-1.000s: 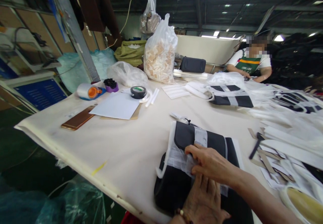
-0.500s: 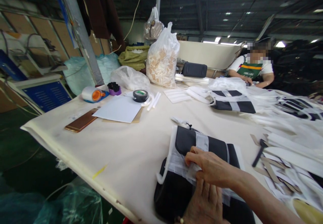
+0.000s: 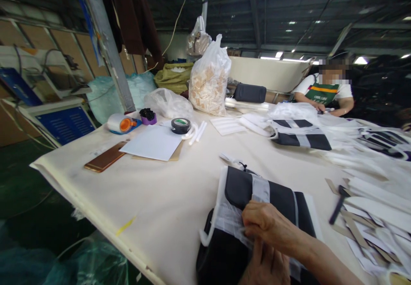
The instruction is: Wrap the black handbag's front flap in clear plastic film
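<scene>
A black bag [image 3: 276, 197] wrapped with white translucent strips [image 3: 228, 216] lies on the cream table [image 3: 167, 199] in front of me. My right hand [image 3: 268, 225] reaches in from the right, its fingers curled and pinching the white strip across the bag's middle. Just below it, at the bottom edge of the view, my left hand [image 3: 266, 265] lies flat on the bag with its fingers stretched out. Its wrist is cut off by the frame.
A brown phone [image 3: 104, 161], white sheet [image 3: 154, 143], black tape roll [image 3: 180, 125], orange-capped roll [image 3: 121, 123] and plastic bag of tan pieces [image 3: 208, 81] sit farther back. Another black-and-white bag [image 3: 302, 137] and strips [image 3: 369, 208] lie right. A seated person [image 3: 327, 94] works across the table.
The view has tilted upward, so the bag and both hands sit lower in the picture. My right hand's fingers have curled tighter on the white strip.
</scene>
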